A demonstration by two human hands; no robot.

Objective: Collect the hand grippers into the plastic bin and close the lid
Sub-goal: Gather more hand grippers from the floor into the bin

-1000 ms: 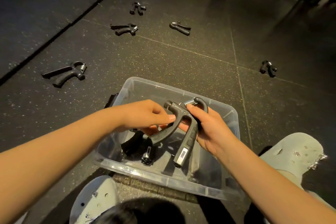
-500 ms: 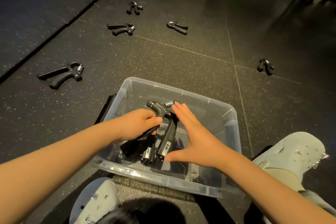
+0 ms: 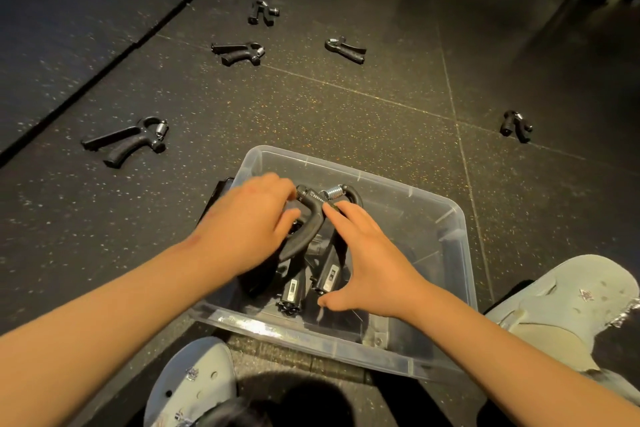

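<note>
Inside the plastic bin (image 3: 460,253), low against its left half, the hand gripper (image 3: 311,218) now sits down among the contents. A second ago it was held up above the rim in both hands; half a second ago it was already dropping below the rim. Left hand (image 3: 249,229): fingers curled over the gripper's head, thumb against the curved handle, so it still holds the thing. Right hand (image 3: 367,260): fingers straight and laid flat along the other handle, thumb spread wide; it presses but does not grip, whereas a second ago it was wrapped round that handle. A second gripper (image 3: 292,291) lies under it on the bin floor, touching or nearly so. Judgement: this placement is all but finished, and only the left hand's release remains. Outside the bin the floor count is unchanged: left-side gripper (image 3: 128,140) off the bin's left, far trio (image 3: 239,52) well beyond its far-left corner, right-side gripper (image 3: 516,125) off its far right. Five are left to fetch, so the task is less than half done. A dark slab (image 3: 221,191) at the bin's left edge may be the lid, but I cannot tell.
</note>
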